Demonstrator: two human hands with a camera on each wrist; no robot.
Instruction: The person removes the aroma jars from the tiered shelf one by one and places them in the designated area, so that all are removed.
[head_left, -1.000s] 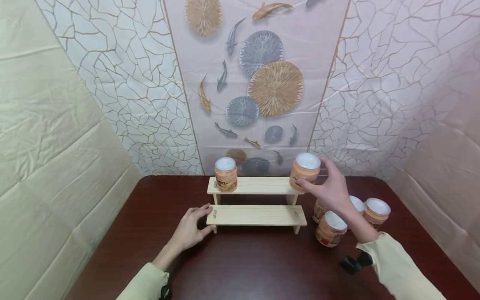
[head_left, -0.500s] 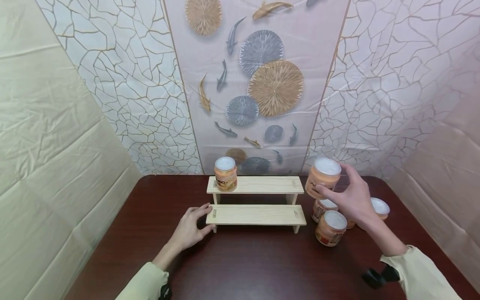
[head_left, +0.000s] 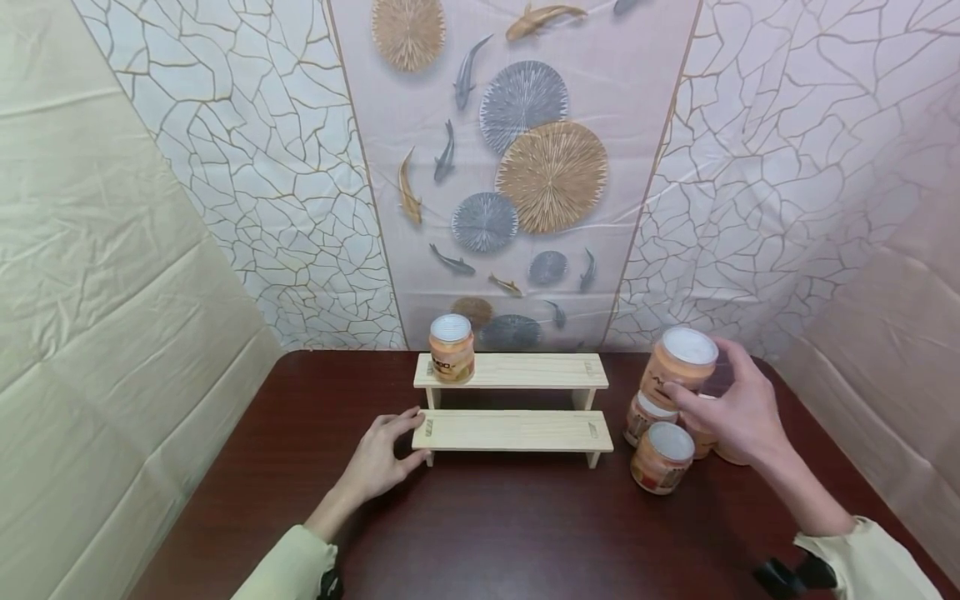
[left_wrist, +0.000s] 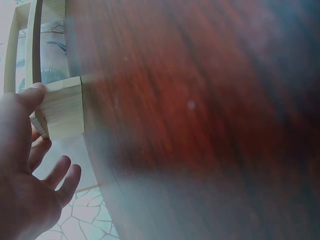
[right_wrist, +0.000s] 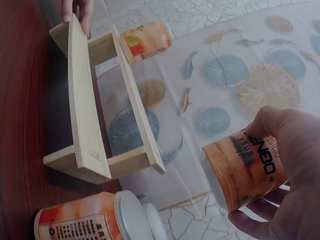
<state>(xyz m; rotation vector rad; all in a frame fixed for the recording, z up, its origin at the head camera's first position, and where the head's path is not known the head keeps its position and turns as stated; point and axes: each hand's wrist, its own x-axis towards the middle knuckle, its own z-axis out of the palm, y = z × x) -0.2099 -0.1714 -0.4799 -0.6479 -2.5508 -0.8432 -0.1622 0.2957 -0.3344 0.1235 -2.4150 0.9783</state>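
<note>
The held jar (head_left: 678, 368) was right of the wooden rack (head_left: 513, 430), the right hand (head_left: 741, 408) clamped round it — a carry, apparently; lowering it would call for clearing the standing jars (head_left: 663, 460). The left hand (head_left: 378, 454) pinched the rack's left end.

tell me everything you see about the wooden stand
The two-tier stand looks like pale wood with visible grain. Two long boards, the rear one higher, rest on short end supports, with small marks near the board ends. It stands upright on the dark table. One white-topped orange jar sits at the left end of the rear board, and the left hand pinches the left end of the front board.
</note>
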